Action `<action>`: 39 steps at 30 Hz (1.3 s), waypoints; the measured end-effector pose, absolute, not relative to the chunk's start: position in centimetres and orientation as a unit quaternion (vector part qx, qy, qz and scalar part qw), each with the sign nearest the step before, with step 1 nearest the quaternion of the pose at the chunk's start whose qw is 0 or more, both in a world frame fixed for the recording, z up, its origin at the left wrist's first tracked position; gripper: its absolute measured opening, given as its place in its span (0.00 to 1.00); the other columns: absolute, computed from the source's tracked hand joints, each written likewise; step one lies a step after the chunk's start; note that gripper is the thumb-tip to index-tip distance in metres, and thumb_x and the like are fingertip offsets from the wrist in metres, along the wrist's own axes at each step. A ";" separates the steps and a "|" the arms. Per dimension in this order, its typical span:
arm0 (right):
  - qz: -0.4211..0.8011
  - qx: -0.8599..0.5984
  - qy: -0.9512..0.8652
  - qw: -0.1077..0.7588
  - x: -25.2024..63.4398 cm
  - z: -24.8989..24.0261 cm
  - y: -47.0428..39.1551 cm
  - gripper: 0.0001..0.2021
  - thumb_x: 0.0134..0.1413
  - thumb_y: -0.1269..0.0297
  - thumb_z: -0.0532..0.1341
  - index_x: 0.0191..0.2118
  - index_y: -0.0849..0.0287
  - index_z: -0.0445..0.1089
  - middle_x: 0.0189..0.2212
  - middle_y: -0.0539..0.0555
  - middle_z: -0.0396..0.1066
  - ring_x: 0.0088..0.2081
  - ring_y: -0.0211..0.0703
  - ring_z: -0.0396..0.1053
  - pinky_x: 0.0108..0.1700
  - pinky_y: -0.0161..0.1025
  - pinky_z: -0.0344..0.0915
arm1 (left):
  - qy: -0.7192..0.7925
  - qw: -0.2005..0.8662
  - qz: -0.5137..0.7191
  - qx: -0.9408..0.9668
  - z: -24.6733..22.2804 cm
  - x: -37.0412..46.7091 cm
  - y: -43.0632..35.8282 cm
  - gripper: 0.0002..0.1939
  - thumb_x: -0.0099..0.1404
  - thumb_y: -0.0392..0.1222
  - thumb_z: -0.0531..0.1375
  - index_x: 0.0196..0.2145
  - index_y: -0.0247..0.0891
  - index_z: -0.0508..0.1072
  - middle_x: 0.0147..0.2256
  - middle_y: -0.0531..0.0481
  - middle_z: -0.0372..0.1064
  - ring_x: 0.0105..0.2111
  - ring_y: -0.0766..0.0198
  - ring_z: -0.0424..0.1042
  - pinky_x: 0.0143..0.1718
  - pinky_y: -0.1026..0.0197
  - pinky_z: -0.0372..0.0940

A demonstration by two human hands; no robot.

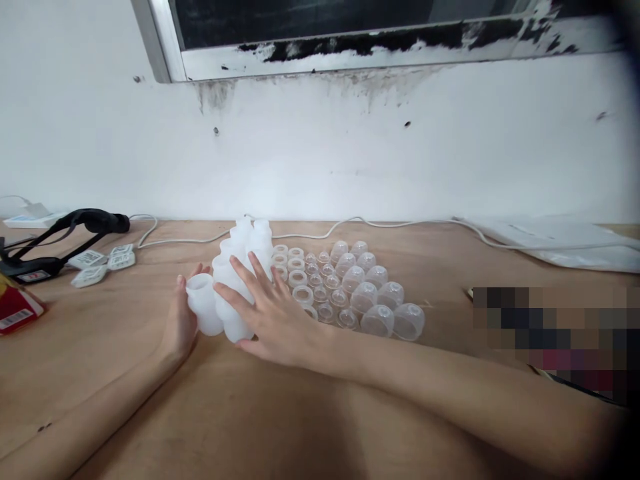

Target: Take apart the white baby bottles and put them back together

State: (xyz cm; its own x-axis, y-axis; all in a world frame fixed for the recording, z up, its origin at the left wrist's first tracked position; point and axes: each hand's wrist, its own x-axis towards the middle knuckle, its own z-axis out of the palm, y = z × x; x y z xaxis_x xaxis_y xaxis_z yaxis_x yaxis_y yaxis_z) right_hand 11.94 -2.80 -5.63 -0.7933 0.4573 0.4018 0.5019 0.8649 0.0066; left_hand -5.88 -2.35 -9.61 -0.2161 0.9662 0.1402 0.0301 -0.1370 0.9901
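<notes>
Milky white plastic bottles (pixel 204 310) stand upright in close rows at the middle left of the table. My left hand (pixel 181 317) is cupped along the left side of the nearest bottle, its fingers stretched out and partly hidden behind it. Against the right side of the group lies my right hand (pixel 280 320), flat with fingers spread. To its right are rows of white rings (pixel 297 279), partly covered by that hand. Beside these come small clear nipple-shaped pieces (pixel 333 297), then clear domed caps (pixel 379 321) in two rows.
A white cable (pixel 345 225) runs along the wall. At left lie a black strap-like frame (pixel 95 220), small white packs (pixel 91 275) and a red box (pixel 20 310). A plastic bag (pixel 550 247) lies back right; a blurred-out object (pixel 555 340) sits at right.
</notes>
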 end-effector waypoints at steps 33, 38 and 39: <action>-0.075 -0.233 -0.938 0.246 13.0 -6.0 -0.9 0.35 0.46 0.55 0.56 0.57 0.63 0.44 0.59 0.61 0.33 0.59 0.56 0.23 0.56 0.56 0.36 | 0.395 0.466 0.725 0.317 -10.3 -4.9 0.6 0.27 0.51 0.59 0.51 0.40 0.37 0.68 0.39 0.47 0.67 0.41 0.54 0.65 0.39 0.55 0.61; -0.012 -0.307 -0.902 0.303 17.2 -3.3 0.0 0.29 0.52 0.53 0.50 0.57 0.61 0.45 0.59 0.57 0.37 0.59 0.49 0.27 0.57 0.53 0.38 | 0.436 0.403 0.749 0.294 -8.8 -7.6 4.9 0.23 0.59 0.55 0.43 0.36 0.36 0.68 0.47 0.48 0.60 0.50 0.59 0.56 0.45 0.59 0.57; -0.001 -0.333 -0.884 0.328 18.6 -2.9 0.8 0.28 0.52 0.53 0.49 0.57 0.61 0.45 0.58 0.56 0.39 0.59 0.47 0.29 0.57 0.52 0.39 | 0.435 0.395 0.755 0.290 -8.7 -7.9 6.2 0.22 0.60 0.54 0.42 0.36 0.36 0.68 0.48 0.49 0.59 0.51 0.60 0.55 0.47 0.60 0.56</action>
